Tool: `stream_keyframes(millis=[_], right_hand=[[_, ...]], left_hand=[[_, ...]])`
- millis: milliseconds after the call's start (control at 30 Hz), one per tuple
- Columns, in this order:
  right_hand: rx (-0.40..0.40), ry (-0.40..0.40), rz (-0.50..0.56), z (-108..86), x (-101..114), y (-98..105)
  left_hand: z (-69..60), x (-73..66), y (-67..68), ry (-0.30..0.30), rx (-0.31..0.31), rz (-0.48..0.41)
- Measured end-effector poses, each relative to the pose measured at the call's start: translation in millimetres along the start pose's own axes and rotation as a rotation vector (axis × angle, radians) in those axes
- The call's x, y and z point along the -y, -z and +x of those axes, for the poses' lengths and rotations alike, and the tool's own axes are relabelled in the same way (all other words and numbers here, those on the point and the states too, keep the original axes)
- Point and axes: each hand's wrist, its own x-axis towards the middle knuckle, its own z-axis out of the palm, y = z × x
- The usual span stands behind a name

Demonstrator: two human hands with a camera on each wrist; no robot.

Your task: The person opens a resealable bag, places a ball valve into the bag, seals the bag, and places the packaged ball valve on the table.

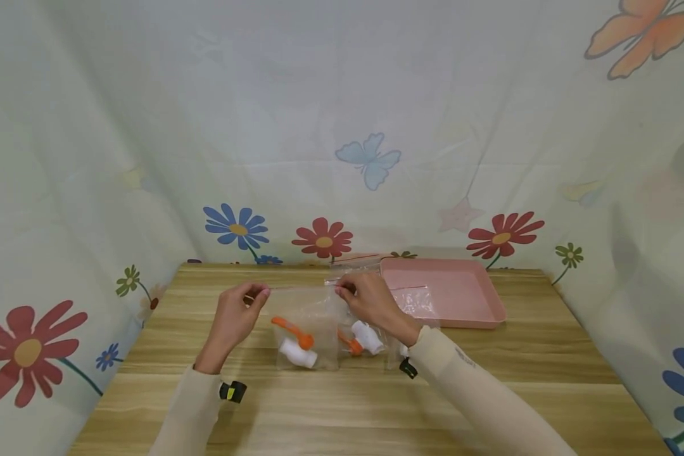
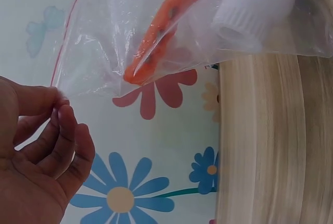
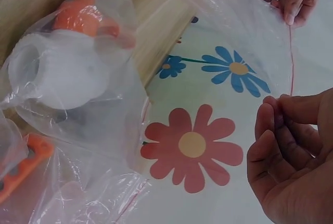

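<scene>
A clear zip bag (image 1: 302, 305) with a red seal line hangs between both hands. My left hand (image 1: 236, 316) pinches one top corner between thumb and fingertips; my right hand (image 1: 372, 301) pinches the opposite corner. Inside lie an orange plastic piece (image 1: 291, 330), long with a rounded end, and a white plastic piece (image 1: 298, 353) with a ribbed neck, clear in the left wrist view. Below the right hand, another clear bag holds a similar white piece (image 3: 62, 70) and orange piece (image 3: 78, 15). The exact kind of these pieces cannot be told.
A shallow pink tray (image 1: 490, 291) stands at the back right of the wooden table (image 1: 319, 418). More clear bags (image 1: 416, 297) overlap its left side. A flower-printed curtain (image 1: 296, 126) hangs behind the table and along its sides.
</scene>
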Motion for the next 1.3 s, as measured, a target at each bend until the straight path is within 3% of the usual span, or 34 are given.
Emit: stream_keyframes(millis=[433, 733, 900, 1133, 1300], right_hand=[[0.080, -0.113, -0.037, 23.9, -27.2, -26.2], [0.153, -0.216, -0.023, 38.4, -42.5, -40.8], [0.145, -0.217, -0.028, 41.3, -50.0, -51.4], [0.153, -0.218, -0.035, 42.5, -53.7, -58.0], [0.189, -0.229, -0.058, 41.9, -55.2, -58.8]], left_hand=[[19.0, 31.2, -25.5, 0.091, 0.054, -0.035], [29.8, 41.5, -37.4, 0.153, 0.099, -0.019], [33.4, 49.0, -42.6, 0.170, 0.108, -0.007], [34.7, 55.5, -49.0, 0.137, 0.115, 0.014], [34.1, 57.0, -51.2, 0.181, 0.153, -0.013]])
